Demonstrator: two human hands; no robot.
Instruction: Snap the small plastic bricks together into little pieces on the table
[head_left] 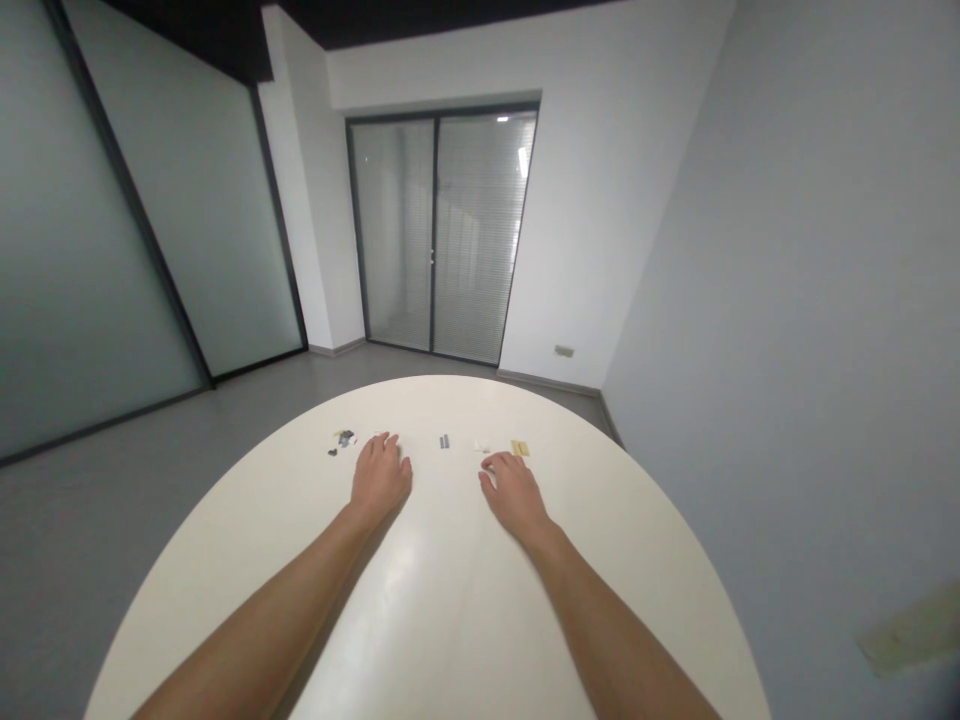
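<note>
Both of my forearms reach out over a round white table (450,620). My left hand (380,473) rests palm down on the tabletop with its fingers curled under at the far end; nothing shows in it. Just beyond its left side lie a few small dark pieces (341,441). My right hand (514,490) also lies palm down, fingers bent toward a small white piece (481,448) and a small yellow piece (520,448). A small grey piece (444,441) sits between the two hands, farther out.
The table's far edge curves just past the small pieces. Beyond it is grey floor (247,400), a glass sliding door (442,235) with blinds, frosted glass partitions (112,240) on the left and a plain wall (810,300) close on the right.
</note>
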